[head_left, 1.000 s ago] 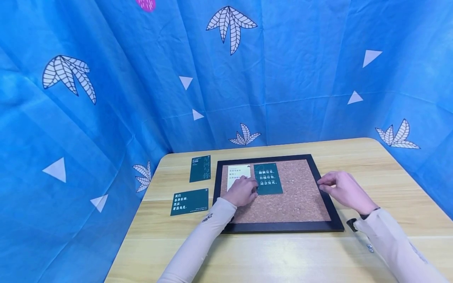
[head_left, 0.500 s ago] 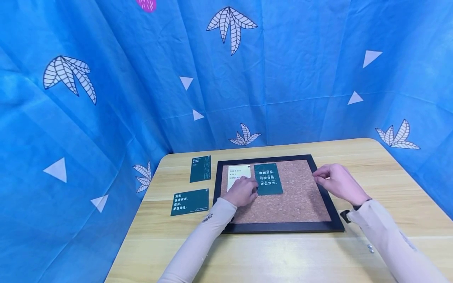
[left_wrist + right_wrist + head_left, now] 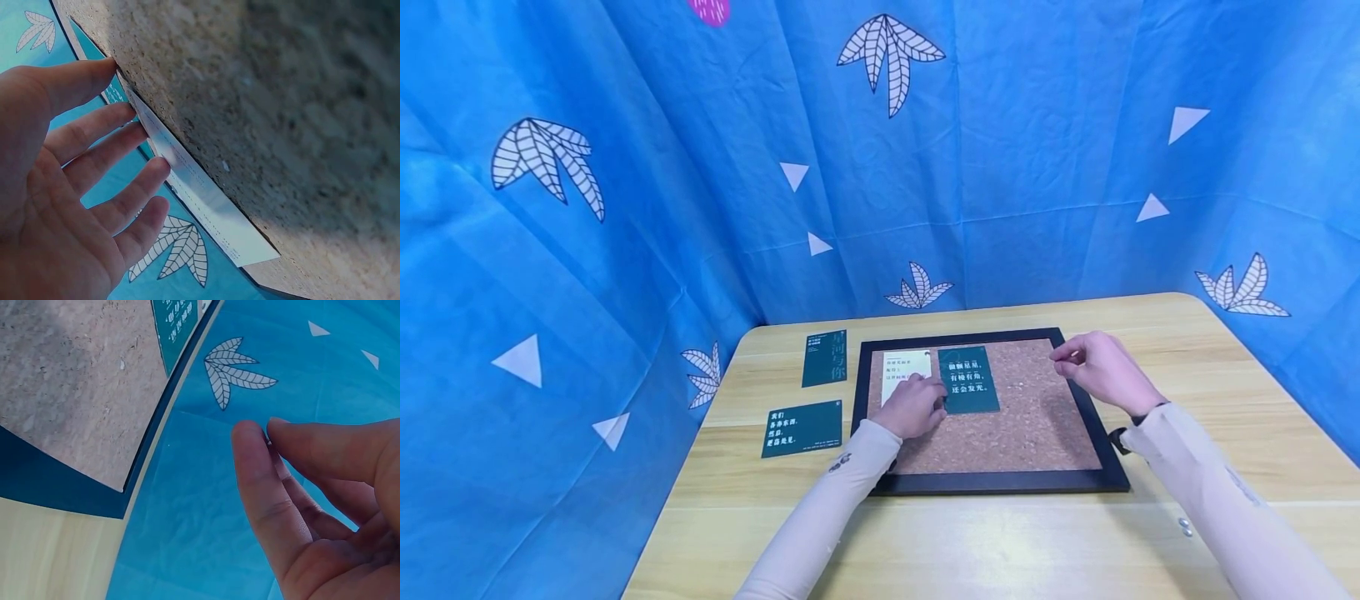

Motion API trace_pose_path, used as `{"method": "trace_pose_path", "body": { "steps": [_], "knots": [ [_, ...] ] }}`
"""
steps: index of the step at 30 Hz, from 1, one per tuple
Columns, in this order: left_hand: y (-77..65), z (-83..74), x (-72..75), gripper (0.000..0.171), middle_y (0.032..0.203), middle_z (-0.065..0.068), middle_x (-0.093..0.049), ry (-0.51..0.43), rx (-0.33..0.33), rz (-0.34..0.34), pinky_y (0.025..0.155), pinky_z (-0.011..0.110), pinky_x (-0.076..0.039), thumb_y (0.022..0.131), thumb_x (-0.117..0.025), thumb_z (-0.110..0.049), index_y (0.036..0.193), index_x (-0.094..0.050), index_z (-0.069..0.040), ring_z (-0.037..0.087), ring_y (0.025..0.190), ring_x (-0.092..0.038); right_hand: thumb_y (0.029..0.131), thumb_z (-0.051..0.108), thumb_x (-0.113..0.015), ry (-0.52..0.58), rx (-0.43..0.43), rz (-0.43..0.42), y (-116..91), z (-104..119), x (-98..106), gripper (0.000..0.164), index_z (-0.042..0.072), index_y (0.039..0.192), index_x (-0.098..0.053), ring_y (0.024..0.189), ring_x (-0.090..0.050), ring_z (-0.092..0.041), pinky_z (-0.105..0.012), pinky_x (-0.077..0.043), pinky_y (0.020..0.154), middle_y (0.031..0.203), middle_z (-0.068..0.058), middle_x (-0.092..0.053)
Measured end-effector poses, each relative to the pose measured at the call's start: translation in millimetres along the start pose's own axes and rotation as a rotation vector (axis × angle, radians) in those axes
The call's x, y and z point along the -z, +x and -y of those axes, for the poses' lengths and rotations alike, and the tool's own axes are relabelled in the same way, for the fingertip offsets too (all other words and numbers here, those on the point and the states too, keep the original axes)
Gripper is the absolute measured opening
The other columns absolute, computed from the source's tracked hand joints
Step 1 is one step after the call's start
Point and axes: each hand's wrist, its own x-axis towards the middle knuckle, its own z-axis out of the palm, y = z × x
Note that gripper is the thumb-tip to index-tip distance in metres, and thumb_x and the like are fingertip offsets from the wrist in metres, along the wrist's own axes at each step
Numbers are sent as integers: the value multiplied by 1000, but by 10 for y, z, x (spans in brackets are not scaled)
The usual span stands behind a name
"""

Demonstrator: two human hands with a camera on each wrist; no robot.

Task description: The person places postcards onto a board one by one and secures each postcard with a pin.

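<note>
My left hand (image 3: 913,406) rests on the framed cork board (image 3: 1045,433), its fingers lightly bent and spread in the left wrist view. Its fingertips lie at the lower part of a pale card (image 3: 206,206) and the edge of a green card (image 3: 970,379) with white writing. Over the board's right side, my right hand (image 3: 1105,371) is raised, apart from the cork. Thumb and index finger pinch together in the right wrist view, with a tiny shiny thing (image 3: 269,443) just showing between them. Most of it is hidden, so its kind is unclear.
Two more green cards lie left of the board, an upright one (image 3: 824,358) and a sideways one (image 3: 802,428). Small silvery pieces (image 3: 1184,527) sit on the wooden table (image 3: 970,542) near the right forearm. A blue patterned curtain (image 3: 1037,167) hangs behind the table.
My right hand has moved left and away from me, from the frame's right edge to above the board's upper right. The left hand and the cards have stayed put.
</note>
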Motion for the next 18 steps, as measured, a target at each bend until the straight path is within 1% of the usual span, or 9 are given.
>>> {"method": "trace_pose_path", "body": {
  "steps": [6, 12, 15, 18],
  "knots": [
    [6, 13, -17, 35, 137, 2, -69, -3, -1, -5, 100, 38, -56, 99, -69, -31, 129, -71, -13, 27, 118, -66, 94, 3, -69, -10, -6, 5, 116, 30, -15, 14, -3, 102, -78, 75, -68, -17, -29, -52, 62, 94, -18, -78],
    [7, 18, -17, 35, 137, 2, -69, -14, 2, 1, 102, 39, -55, 100, -69, -31, 130, -71, -13, 26, 119, -65, 96, 5, -67, -12, -37, 32, 227, 82, -19, 18, -5, 106, -77, 75, -67, -19, -32, -55, 64, 96, -20, -78],
    [11, 24, -26, 35, 137, 2, -70, -15, -1, -2, 101, 39, -55, 99, -69, -31, 129, -71, -13, 26, 118, -65, 96, 3, -65, -9, -32, 45, 275, 110, -23, 19, -6, 107, -77, 75, -68, -20, -33, -56, 65, 96, -20, -78],
    [14, 30, -31, 34, 136, 2, -70, -16, -6, -5, 100, 39, -55, 100, -69, -31, 129, -72, -13, 26, 117, -66, 96, 1, -64, -5, -24, 47, 331, 120, -38, 18, -5, 106, -77, 75, -67, -20, -32, -55, 64, 95, -19, -78]
  ]
}}
